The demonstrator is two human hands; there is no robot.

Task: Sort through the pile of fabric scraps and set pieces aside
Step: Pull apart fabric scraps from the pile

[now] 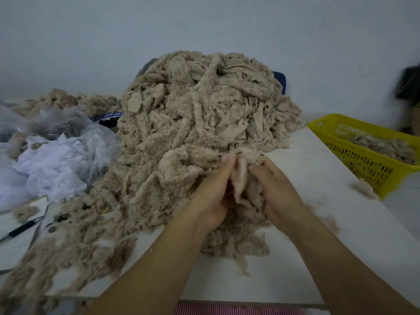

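Beige cloth in the pile of fabric scraps: fuzzy, rough fleece on one face, smooth matt weave on the other. White bench: smooth, matt, dusted with lint. Yellow basket: hard perforated plastic, slightly glossy. Plastic bag: thin, clear, crinkled, shiny. Pen: black, glossy.

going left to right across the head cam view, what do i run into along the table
black pen on white paper → crumpled white fabric → tall pile of beige fuzzy fabric scraps, where left hand and right hand grip one beige scrap → yellow slotted plastic basket
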